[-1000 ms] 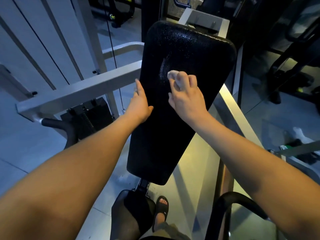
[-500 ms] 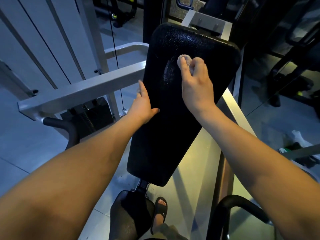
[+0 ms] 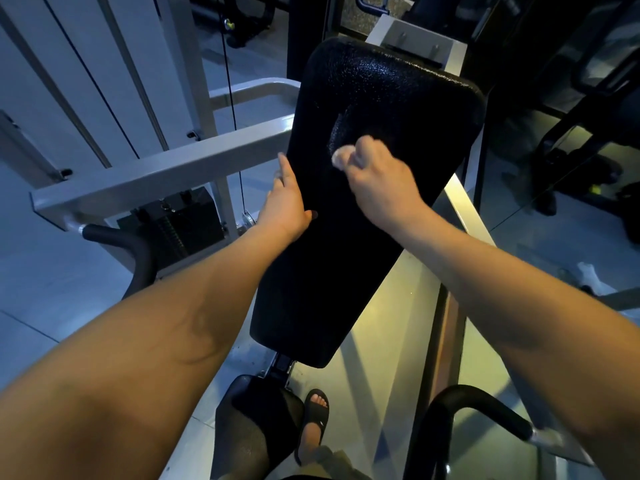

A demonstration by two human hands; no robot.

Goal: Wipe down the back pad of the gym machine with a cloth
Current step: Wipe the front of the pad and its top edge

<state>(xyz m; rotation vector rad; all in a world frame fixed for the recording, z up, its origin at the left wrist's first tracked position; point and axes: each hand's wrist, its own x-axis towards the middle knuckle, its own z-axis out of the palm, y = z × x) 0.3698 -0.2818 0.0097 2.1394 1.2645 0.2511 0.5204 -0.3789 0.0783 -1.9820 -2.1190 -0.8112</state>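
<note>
The right hand (image 3: 377, 188) had slid down to mid-height on the firm, tilted back pad (image 3: 398, 98), fingers clamped on the soft, light cloth (image 3: 341, 157), probably best held bunched, while the left hand (image 3: 287, 206), fingers straight, braced its left edge.

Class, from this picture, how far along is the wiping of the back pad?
Done: a smeared streak beside the cloth suggests the upper middle was wiped. In hand: the right hand presses the bunched cloth on the back pad; the left hand rests on its edge. Left: the speckled top and lower half show no wipe marks, so most likely remains.
</note>
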